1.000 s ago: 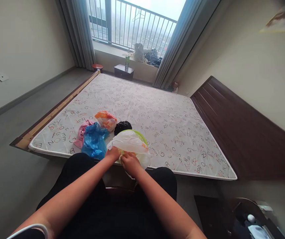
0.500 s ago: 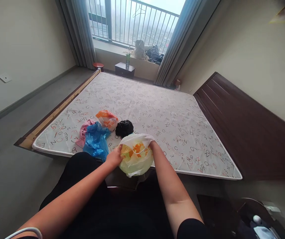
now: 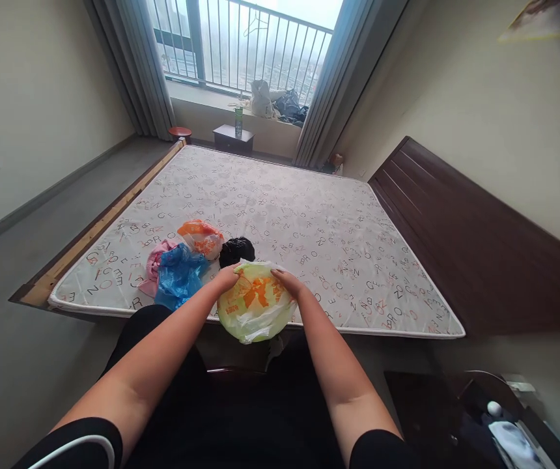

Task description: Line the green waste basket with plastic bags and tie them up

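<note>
Over my lap I hold a white plastic bag [image 3: 255, 303] with orange print, pulled over something round and pale green. My left hand [image 3: 228, 278] grips its upper left edge, and my right hand [image 3: 287, 282] grips the upper right edge, thumb on top. The fingers beneath are partly hidden. Just beyond, on the mattress [image 3: 319, 215], lie a crumpled black plastic bag [image 3: 237, 251], an orange and white plastic bag [image 3: 202, 238], a blue plastic bag [image 3: 181, 273] and a pink cloth or bag [image 3: 153, 267] partly under the blue one.
A dark wooden headboard [image 3: 460, 241] rises on the right. At lower right a dark table [image 3: 421, 410] carries a white ball-like item [image 3: 493, 408]. Beyond the bed are a small nightstand [image 3: 232, 140] with a green bottle [image 3: 239, 122], a red stool [image 3: 180, 132] and grey curtains [image 3: 128, 65].
Both hands have shifted to the bag's upper edge, and the bag now lies more tautly over the round green thing, its orange print facing up. The view has turned slightly right.
</note>
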Demonstrator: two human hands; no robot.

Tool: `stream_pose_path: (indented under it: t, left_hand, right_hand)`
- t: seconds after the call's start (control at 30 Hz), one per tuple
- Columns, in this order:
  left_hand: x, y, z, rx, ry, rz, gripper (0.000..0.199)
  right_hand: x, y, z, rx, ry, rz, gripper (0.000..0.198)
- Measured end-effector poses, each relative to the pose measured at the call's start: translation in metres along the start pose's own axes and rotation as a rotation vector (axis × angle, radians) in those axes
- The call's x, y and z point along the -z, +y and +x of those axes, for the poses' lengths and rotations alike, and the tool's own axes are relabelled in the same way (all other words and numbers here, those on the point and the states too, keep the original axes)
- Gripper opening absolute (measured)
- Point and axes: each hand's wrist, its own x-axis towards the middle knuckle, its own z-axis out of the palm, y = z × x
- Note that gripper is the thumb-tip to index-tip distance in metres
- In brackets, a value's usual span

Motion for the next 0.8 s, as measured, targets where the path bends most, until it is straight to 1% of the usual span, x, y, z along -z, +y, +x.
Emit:
stream_pose_path:
  t: [0.07,0.13,0.17,0.27,0.33,0.4,0.43,0.47,0.53,0.57,0.6,0.63,0.67,0.7,0.73,0.77,0.8]
  left_hand:
    - [0.004,-0.009,0.001,0.08,-0.005,-0.08,0.039]
    - [0.005,-0.018,0.001,0.163,0.001,-0.155,0.033]
    - [0.004,-0.021,0.001,0.197,0.005,-0.191,0.03]
    - [-0.007,-0.022,-0.001,0.253,0.006,-0.298,0.031]
    - [-0.017,-0.019,-0.005,0.272,0.007,-0.364,0.036]
    - [-0.026,-0.016,-0.013,0.293,0.02,-0.417,0.042]
    - [-0.03,-0.015,-0.019,0.304,0.033,-0.437,0.045]
    - [-0.034,-0.014,-0.027,0.313,0.048,-0.453,0.046]
    - [-0.042,-0.014,-0.045,0.321,0.076,-0.482,0.049]
    - [-0.047,-0.014,-0.054,0.313,0.079,-0.506,0.05]
    - [-0.051,-0.013,-0.062,0.295,0.071,-0.54,0.052]
    - [-0.056,-0.013,-0.068,0.273,0.058,-0.58,0.053]
    - [-0.061,-0.012,-0.074,0.252,0.048,-0.617,0.056]
    - [-0.065,-0.011,-0.077,0.238,0.045,-0.642,0.058]
    - [-0.068,-0.011,-0.079,0.234,0.05,-0.647,0.061]
    - [-0.071,-0.011,-0.079,0.246,0.061,-0.627,0.062]
    - [-0.074,-0.011,-0.079,0.266,0.071,-0.591,0.063]
  right_hand:
    - [0.006,0.019,-0.023,-0.011,-0.049,-0.043,0.052]
    - [0.005,0.045,-0.047,0.024,-0.041,-0.162,0.067]
    - [0.003,0.057,-0.059,0.03,-0.064,-0.194,0.07]
    - [-0.003,0.083,-0.084,-0.004,-0.164,-0.167,0.063]
    - [-0.003,0.085,-0.092,-0.021,-0.191,-0.162,0.064]
    - [0.003,0.079,-0.097,-0.023,-0.233,-0.19,0.069]
    - [0.008,0.074,-0.1,-0.033,-0.284,-0.214,0.069]
    - [0.014,0.068,-0.103,-0.061,-0.351,-0.258,0.065]
    - [0.031,0.056,-0.11,-0.156,-0.471,-0.385,0.043]
    - [0.042,0.048,-0.112,-0.206,-0.482,-0.464,0.029]
    - [0.052,0.04,-0.114,-0.229,-0.433,-0.529,0.016]
    - [0.06,0.031,-0.112,-0.219,-0.346,-0.571,0.006]
    - [0.064,0.021,-0.108,-0.163,-0.203,-0.606,0.005]
    - [0.064,0.011,-0.101,-0.082,-0.086,-0.626,0.007]
    - [0.058,0.001,-0.09,0.0,-0.039,-0.628,0.009]
    - [0.046,-0.008,-0.077,0.046,-0.091,-0.594,0.012]
    - [0.029,-0.015,-0.062,0.029,-0.21,-0.529,0.015]
